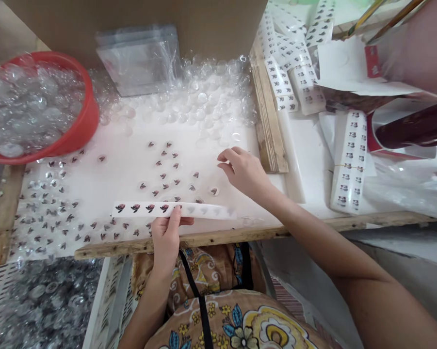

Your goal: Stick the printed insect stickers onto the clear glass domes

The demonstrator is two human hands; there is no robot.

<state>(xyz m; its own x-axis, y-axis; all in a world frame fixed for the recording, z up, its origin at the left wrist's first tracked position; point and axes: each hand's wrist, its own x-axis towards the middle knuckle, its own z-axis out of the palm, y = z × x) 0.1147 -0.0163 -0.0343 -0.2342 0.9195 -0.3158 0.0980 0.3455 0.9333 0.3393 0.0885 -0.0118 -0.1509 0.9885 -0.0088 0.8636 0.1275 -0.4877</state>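
A strip of stickers point(135, 209) with small dark red and black pictures lies across my left hand point(167, 232). That hand is closed on it, thumb on top and fingers beneath. The strip's right part shows only faint marks. My right hand point(242, 170) hovers over the white tabletop point(123, 169), fingers curled, thumb and forefinger tips slightly apart. I see nothing between them. Clear round discs point(202, 98) lie loose beyond it. Nearer to my left hand are several discs bearing the same small picture point(142, 186), and one such disc point(214, 191) is below my right fingertips.
A red basin point(90, 114) heaped with clear discs stands at the left. Clear plastic boxes point(141, 63) stand at the back. Wooden strips point(271, 121) edge the work area. Bundled sticker strips point(345, 179) lie at the right. Below left, a white crate point(100, 291) holds clear pieces.
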